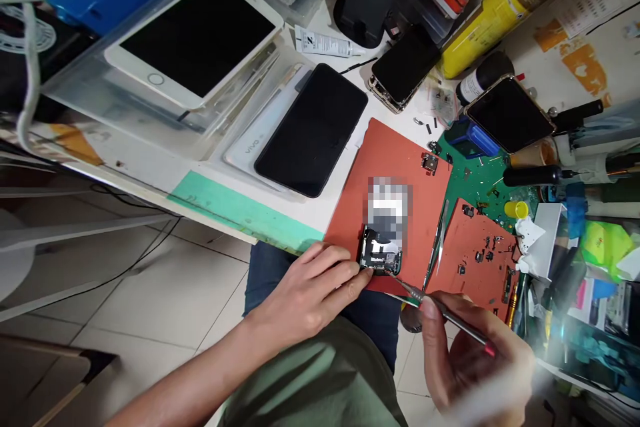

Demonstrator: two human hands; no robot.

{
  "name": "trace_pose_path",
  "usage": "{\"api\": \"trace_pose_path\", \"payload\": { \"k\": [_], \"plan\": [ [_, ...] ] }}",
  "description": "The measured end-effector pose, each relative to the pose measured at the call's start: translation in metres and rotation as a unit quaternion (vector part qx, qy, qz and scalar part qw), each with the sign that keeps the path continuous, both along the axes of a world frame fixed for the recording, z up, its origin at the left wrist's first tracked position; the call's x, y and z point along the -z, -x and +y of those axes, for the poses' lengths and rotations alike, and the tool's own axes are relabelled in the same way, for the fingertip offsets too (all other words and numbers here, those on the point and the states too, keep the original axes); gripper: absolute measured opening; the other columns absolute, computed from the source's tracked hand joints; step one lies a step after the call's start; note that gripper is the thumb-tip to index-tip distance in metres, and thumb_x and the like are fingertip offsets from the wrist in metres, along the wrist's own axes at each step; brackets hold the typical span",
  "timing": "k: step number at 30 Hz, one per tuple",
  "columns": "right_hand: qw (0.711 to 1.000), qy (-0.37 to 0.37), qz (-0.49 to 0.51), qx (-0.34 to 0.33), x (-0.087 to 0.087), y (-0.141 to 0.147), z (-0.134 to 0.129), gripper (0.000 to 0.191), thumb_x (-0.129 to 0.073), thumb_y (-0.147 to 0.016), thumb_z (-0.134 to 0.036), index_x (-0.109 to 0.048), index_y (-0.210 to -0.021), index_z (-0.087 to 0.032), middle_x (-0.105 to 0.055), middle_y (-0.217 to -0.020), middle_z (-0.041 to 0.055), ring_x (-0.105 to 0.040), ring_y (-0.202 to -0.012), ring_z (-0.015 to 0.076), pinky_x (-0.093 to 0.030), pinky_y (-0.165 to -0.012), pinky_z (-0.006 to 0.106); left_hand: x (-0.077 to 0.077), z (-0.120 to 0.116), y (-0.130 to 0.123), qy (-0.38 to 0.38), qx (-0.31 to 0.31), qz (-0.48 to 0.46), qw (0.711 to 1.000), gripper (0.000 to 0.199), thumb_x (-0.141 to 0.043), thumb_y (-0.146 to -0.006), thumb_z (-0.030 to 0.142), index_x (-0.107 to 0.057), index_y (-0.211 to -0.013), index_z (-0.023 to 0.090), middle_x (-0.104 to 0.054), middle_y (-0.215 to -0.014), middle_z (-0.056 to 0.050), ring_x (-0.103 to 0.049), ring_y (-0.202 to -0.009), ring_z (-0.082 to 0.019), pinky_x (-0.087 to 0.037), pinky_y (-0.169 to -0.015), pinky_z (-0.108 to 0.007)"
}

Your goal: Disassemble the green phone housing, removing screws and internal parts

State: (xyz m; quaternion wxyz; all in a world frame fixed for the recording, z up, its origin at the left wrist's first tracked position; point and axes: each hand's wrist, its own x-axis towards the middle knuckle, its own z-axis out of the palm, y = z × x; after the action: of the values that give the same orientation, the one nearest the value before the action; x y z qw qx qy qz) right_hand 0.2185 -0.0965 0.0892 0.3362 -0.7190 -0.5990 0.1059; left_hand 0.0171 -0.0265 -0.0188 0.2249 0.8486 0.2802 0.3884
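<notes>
An opened phone (pixel 376 255), its inner parts showing, lies on a red mat (pixel 345 207). Its upper part is covered by a pixelated patch. My left hand (pixel 320 287) holds the phone's lower left edge with its fingertips; the thumb is hidden. A slim screwdriver (pixel 470 331) with a red end cap is pinched in my right hand (pixel 475 367), thumb against fingers. The tool's tip meets the phone's lower right edge; whether it sits on a screw is too small to tell. Tweezers (pixel 441 237) lie just right of the phone.
A second red mat (pixel 465 260) carries several small parts. Behind and left are a dark-screened phone (pixel 313 130), a white tablet (pixel 200 33) and a glue tube (pixel 325 43). A yellow can (pixel 475 33) stands at the back right. Clutter (pixel 600 287) fills the right side.
</notes>
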Motion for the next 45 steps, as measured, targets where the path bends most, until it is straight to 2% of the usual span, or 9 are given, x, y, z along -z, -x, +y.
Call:
{"api": "trace_pose_path", "payload": {
  "k": [8, 16, 22, 24, 26, 30, 35, 40, 45],
  "plan": [
    [0.978, -0.108, 0.069, 0.165, 0.018, -0.022, -0.005, 0.022, -0.092, -0.085, -0.022, -0.070, -0.087, -0.020, -0.082, -0.091, 0.0045, -0.079, -0.074, 0.0154, -0.063, -0.064, 0.022, -0.001, 0.002, 0.003, 0.008, -0.007, -0.006, 1.000, 0.039, -0.073, -0.094, -0.002, -0.074, -0.128, 0.016, -0.073, -0.099, -0.006, -0.063, -0.098, -0.021, -0.043, -0.081, -0.036],
    [0.992, -0.022, 0.048, 0.113, 0.032, -0.028, -0.017, 0.017, -0.064, -0.106, -0.019, -0.076, -0.118, -0.022, -0.078, -0.102, 0.0054, -0.076, -0.090, 0.0167, -0.063, -0.079, 0.028, -0.027, 0.003, -0.003, 0.060, -0.026, -0.019, 0.998, 0.047, -0.074, -0.095, -0.001, -0.071, -0.136, 0.023, -0.074, -0.108, -0.006, -0.068, -0.098, -0.021, -0.054, -0.084, -0.037],
    [0.991, -0.030, 0.048, 0.124, 0.037, -0.039, -0.042, 0.020, -0.061, -0.107, -0.013, -0.075, -0.119, -0.022, -0.075, -0.105, 0.0065, -0.074, -0.096, 0.0176, -0.063, -0.083, 0.030, -0.061, 0.014, -0.041, 0.054, 0.007, -0.021, 0.998, 0.021, -0.067, -0.104, 0.010, -0.074, -0.121, 0.021, -0.080, -0.110, -0.003, -0.075, -0.097, -0.017, -0.060, -0.092, -0.032],
    [0.990, -0.033, 0.052, 0.125, 0.038, -0.044, -0.053, 0.022, -0.060, -0.106, -0.010, -0.074, -0.120, -0.021, -0.074, -0.104, 0.0068, -0.074, -0.097, 0.0178, -0.063, -0.084, 0.031, -0.064, 0.015, -0.059, 0.102, 0.023, -0.014, 0.994, 0.018, -0.064, -0.108, 0.020, -0.074, -0.123, 0.024, -0.082, -0.112, -0.001, -0.078, -0.099, -0.016, -0.062, -0.093, -0.028],
    [0.990, -0.039, 0.052, 0.128, 0.039, -0.050, -0.065, 0.024, -0.059, -0.106, -0.009, -0.074, -0.121, -0.021, -0.074, -0.104, 0.0072, -0.074, -0.097, 0.0183, -0.064, -0.083, 0.031, -0.066, 0.013, -0.079, 0.203, 0.041, -0.006, 0.978, 0.019, -0.064, -0.109, 0.030, -0.074, -0.125, 0.028, -0.083, -0.107, 0.002, -0.080, -0.088, -0.013, -0.064, -0.078, -0.021],
    [0.988, -0.049, 0.049, 0.140, 0.040, -0.062, -0.086, 0.028, -0.059, -0.104, -0.007, -0.072, -0.124, -0.022, -0.075, -0.105, 0.0078, -0.075, -0.097, 0.0193, -0.066, -0.082, 0.033, -0.067, 0.005, -0.118, 0.400, 0.087, 0.000, 0.912, 0.017, -0.069, -0.105, 0.042, -0.079, -0.114, 0.032, -0.084, -0.096, 0.006, -0.080, -0.077, -0.013, -0.062, -0.067, -0.019],
    [0.984, -0.067, 0.069, 0.152, 0.045, -0.078, -0.100, 0.035, -0.059, -0.102, -0.002, -0.071, -0.128, -0.023, -0.076, -0.108, 0.0077, -0.075, -0.100, 0.0199, -0.067, -0.085, 0.035, -0.065, -0.003, -0.150, 0.494, 0.123, 0.012, 0.861, 0.027, -0.067, -0.105, 0.048, -0.079, -0.096, 0.027, -0.078, -0.082, 0.002, -0.073, -0.073, -0.015, -0.057, -0.062, -0.022],
    [0.976, -0.090, 0.057, 0.192, 0.054, -0.093, -0.110, 0.032, -0.062, -0.101, -0.005, -0.073, -0.124, -0.023, -0.077, -0.103, 0.0066, -0.076, -0.093, 0.0188, -0.068, -0.079, 0.031, -0.061, -0.005, -0.168, 0.476, 0.131, 0.041, 0.868, 0.021, -0.067, -0.106, 0.043, -0.077, -0.098, 0.026, -0.077, -0.087, 0.002, -0.069, -0.075, -0.014, -0.054, -0.064, -0.022],
    [0.956, -0.089, 0.035, 0.277, 0.061, -0.104, -0.124, 0.020, -0.066, -0.102, -0.013, -0.076, -0.117, -0.023, -0.079, -0.101, 0.0051, -0.079, -0.089, 0.0187, -0.068, -0.077, 0.030, -0.057, -0.007, -0.195, 0.270, 0.131, 0.058, 0.952, 0.014, -0.062, -0.109, 0.027, -0.073, -0.101, 0.024, -0.073, -0.095, 0.000, -0.068, -0.080, -0.012, -0.052, -0.067, -0.022]
  ]
}}
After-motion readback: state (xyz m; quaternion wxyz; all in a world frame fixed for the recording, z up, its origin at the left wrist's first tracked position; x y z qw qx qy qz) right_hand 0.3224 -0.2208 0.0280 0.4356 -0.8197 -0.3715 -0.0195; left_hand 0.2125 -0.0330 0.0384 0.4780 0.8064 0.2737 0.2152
